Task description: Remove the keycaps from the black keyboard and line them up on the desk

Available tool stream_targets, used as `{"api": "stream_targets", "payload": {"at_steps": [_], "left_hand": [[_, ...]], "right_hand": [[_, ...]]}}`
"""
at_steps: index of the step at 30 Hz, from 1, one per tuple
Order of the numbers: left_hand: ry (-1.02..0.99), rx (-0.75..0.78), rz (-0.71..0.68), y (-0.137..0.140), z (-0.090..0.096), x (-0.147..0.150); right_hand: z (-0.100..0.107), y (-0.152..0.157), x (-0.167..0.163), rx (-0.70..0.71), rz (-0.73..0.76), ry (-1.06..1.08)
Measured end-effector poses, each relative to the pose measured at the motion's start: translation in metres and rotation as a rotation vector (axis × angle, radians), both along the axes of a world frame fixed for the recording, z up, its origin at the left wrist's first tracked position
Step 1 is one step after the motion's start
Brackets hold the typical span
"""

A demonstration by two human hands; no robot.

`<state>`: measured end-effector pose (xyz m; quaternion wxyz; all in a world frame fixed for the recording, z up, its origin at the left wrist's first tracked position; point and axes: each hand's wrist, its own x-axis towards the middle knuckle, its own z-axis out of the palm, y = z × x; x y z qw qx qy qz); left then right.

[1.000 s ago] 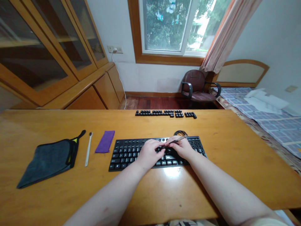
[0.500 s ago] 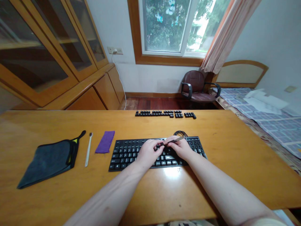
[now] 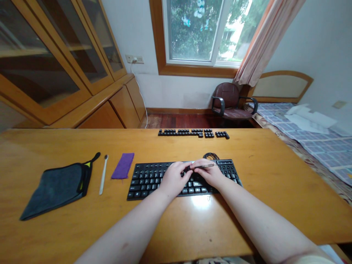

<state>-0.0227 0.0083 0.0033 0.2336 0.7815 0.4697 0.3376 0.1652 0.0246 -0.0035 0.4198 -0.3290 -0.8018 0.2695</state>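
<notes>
A black keyboard (image 3: pixel 143 180) lies on the wooden desk, many of its keys in place and its upper middle hidden by my hands. My left hand (image 3: pixel 173 178) is closed over the keyboard's middle, thumb and fingers pinched round something dark and too small to make out. My right hand (image 3: pixel 211 174) grips a slim dark pen-like tool (image 3: pixel 205 166), whose tip points left toward my left fingertips. The fingertips of both hands nearly meet. At the desk's far edge, loose black keycaps (image 3: pixel 180 134) stand in rows and small groups.
Left of the keyboard lie a purple cloth (image 3: pixel 123 166), a white toothbrush (image 3: pixel 103 175) and a folded dark grey cloth (image 3: pixel 57 187) with black edging. A coiled black cable (image 3: pixel 211 156) sits behind the keyboard. Beyond the desk (image 3: pixel 264 190) is a chair (image 3: pixel 229 99).
The slim tool in my right hand has tilted flatter, its far end a little lower. My right fingers have shifted slightly; my left hand stays nearly where it was.
</notes>
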Motion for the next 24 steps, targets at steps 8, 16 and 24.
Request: {"api": "stream_targets", "payload": {"at_steps": [8,16,24], "left_hand": [[-0.069,-0.062,0.035,0.0,0.004,-0.003],[-0.146,-0.098,0.117,0.002,0.0,-0.003],[-0.324,-0.185,0.138,0.005,-0.003,-0.002]], "right_hand": [[0.004,-0.007,0.0,0.146,0.083,-0.087],[0.004,-0.009,0.001,0.224,0.121,-0.169],[0.004,-0.012,0.002,0.231,0.003,-0.104]]}}
